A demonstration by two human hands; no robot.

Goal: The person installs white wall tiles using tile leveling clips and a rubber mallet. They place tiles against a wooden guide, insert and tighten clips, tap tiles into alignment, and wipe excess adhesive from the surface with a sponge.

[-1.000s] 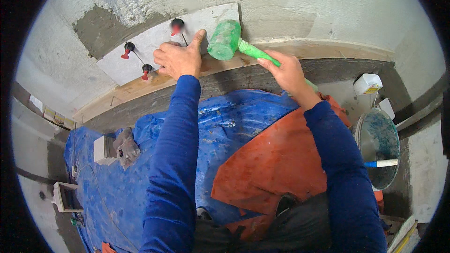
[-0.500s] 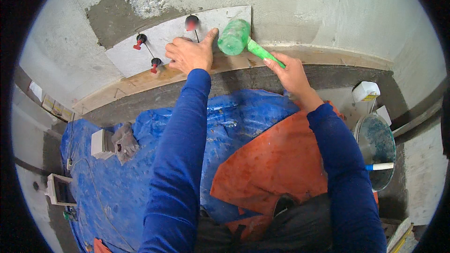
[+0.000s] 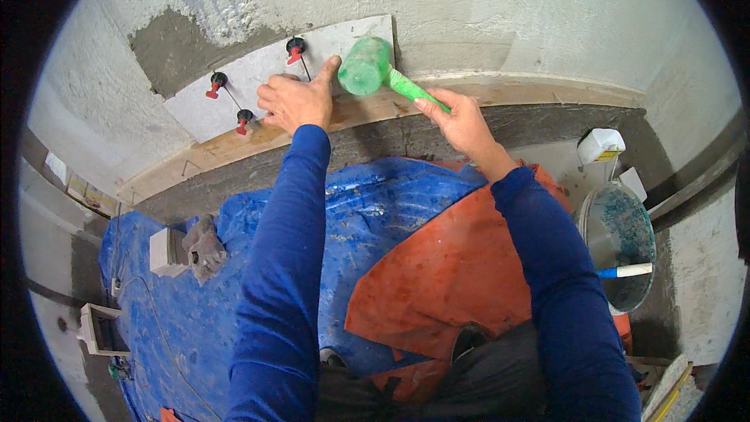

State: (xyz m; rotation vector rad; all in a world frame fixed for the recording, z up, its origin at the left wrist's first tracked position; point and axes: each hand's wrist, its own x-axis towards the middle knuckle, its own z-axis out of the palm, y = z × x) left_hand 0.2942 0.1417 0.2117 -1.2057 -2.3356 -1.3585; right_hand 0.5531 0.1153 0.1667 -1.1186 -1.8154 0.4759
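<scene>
My right hand is closed around the green handle of a mallet. The mallet's thick, scuffed green head is in front of the right end of a pale grey tile on the wall; whether it touches cannot be made out. My left hand rests on the tile's lower middle, thumb stretched up toward the mallet head, fingers spread and holding nothing. Left of that hand, two black tile-levelling clips with red knobs sit along the tile's left part. A third clip stands just above my fingers.
A wooden strip runs under the tile along the curved wall. Blue and orange tarps cover the floor. White tiles are stacked at the left beside a crumpled plastic bag. A bucket stands at the right near a white container.
The whole view has shifted a little, so the wall and hands appear farther left. Mallet and hands keep about the same places against the tile. The upper clip's red knob, blurred before, is now sharp.
</scene>
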